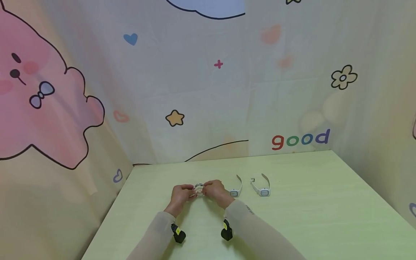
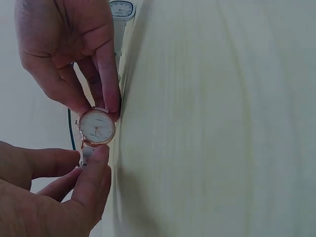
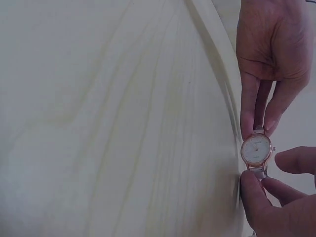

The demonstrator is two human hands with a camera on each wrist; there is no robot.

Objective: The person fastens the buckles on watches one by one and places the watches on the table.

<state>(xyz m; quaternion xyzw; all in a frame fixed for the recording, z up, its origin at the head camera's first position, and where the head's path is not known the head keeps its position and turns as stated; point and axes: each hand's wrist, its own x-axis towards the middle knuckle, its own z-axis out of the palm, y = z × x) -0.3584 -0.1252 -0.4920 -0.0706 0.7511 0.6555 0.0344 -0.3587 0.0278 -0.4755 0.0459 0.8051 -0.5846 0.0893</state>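
Observation:
Both hands hold a wristwatch (image 2: 97,127) with a round white dial, a rose-gold case and a pale strap. My left hand (image 1: 180,198) pinches the strap on one side of the case. On the opposite side, the fingertips of my right hand (image 1: 217,192) grip the strap close to the case. The dial faces the wrist cameras, and the fingers hide much of the strap. To the right of my right hand lies a white digital watch (image 1: 234,193), its strap partly hidden behind that hand. A second white watch (image 1: 264,192) lies farther right, strap unfastened.
The pale green wood-grain table (image 1: 308,202) spreads around the hands. A patterned curtain (image 1: 201,86) hangs behind its back edge and along both sides. Each sleeve carries a small black camera mount (image 1: 178,233) at the wrist.

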